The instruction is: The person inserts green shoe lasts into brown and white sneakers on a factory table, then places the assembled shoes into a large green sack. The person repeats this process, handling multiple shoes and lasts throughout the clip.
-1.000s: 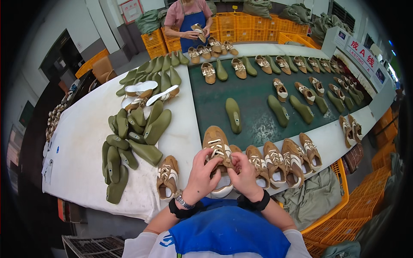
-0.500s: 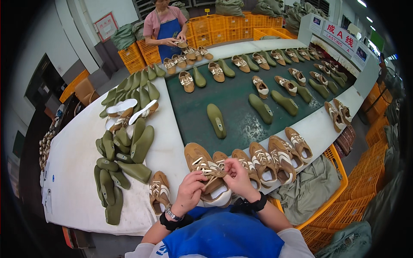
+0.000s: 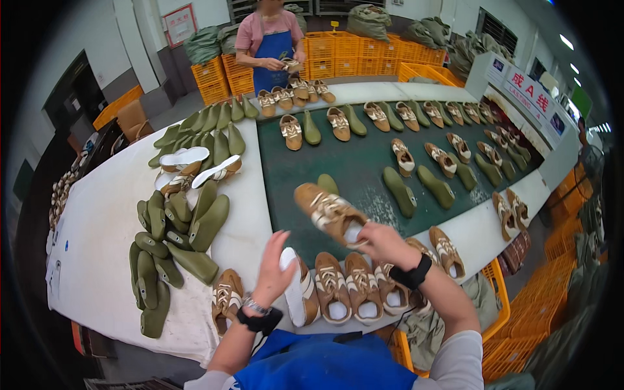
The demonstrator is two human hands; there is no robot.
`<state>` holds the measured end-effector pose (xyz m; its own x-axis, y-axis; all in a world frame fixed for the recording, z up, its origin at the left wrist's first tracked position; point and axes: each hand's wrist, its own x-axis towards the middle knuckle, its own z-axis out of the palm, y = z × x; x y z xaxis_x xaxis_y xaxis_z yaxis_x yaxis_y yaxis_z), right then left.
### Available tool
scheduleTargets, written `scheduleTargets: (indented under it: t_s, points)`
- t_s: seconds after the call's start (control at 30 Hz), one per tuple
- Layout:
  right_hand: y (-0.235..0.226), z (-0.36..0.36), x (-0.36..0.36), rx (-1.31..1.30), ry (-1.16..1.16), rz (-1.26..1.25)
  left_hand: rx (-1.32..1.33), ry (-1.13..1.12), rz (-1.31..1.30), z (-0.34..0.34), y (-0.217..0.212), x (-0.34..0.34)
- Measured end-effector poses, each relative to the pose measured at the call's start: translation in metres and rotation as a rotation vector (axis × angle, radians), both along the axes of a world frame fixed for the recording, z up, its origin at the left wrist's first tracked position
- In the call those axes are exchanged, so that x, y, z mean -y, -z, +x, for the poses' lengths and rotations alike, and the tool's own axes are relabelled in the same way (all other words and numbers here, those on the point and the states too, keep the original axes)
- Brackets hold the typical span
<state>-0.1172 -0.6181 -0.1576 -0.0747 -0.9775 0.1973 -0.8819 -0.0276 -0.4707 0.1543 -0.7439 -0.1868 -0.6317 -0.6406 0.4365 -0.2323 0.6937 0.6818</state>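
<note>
Right hand: fingers pinched round the heel of one brown-and-white shoe, lifted over the green mat. Left hand: fingers spread wide, holding nothing, near the tipped shoe; can't tell whether they touch.

Progress, my read: the shoe I hold has laces in and no last inside (white lining shows), but isn't set down yet. Upright shoes along the near edge look laced too. The tipped one rests on its side, sole to the left.

Counts: 1 shoe in my grip, 1 tipped, 3 upright right next to it; more behind my right forearm, partly hidden. 1 further left, 2 at the far right. Far row on the mat: about 8 shoes, green lasts between. Lasts piled on the left of the white surface: overlapping, no firm count.
</note>
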Motion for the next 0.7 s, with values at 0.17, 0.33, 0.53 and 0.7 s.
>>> scheduleTargets:
  t_s: [0.17,0.33,0.53,0.7]
  points:
    - [0.048,-0.107,0.074,0.039,0.308,0.218,0.248,-0.365,0.041,0.124,0.057,0.017]
    - [0.117,-0.174,0.131,0.13,0.49,0.064,0.557,-0.574,0.232,0.209,0.107,-0.02]
    - [0.126,-0.148,0.116,0.026,0.376,0.137,0.638,-0.717,0.279,0.199,0.114,-0.04]
    - [0.059,-0.047,0.063,0.28,0.089,0.18,0.249,-0.648,0.579,0.181,0.074,-0.016]
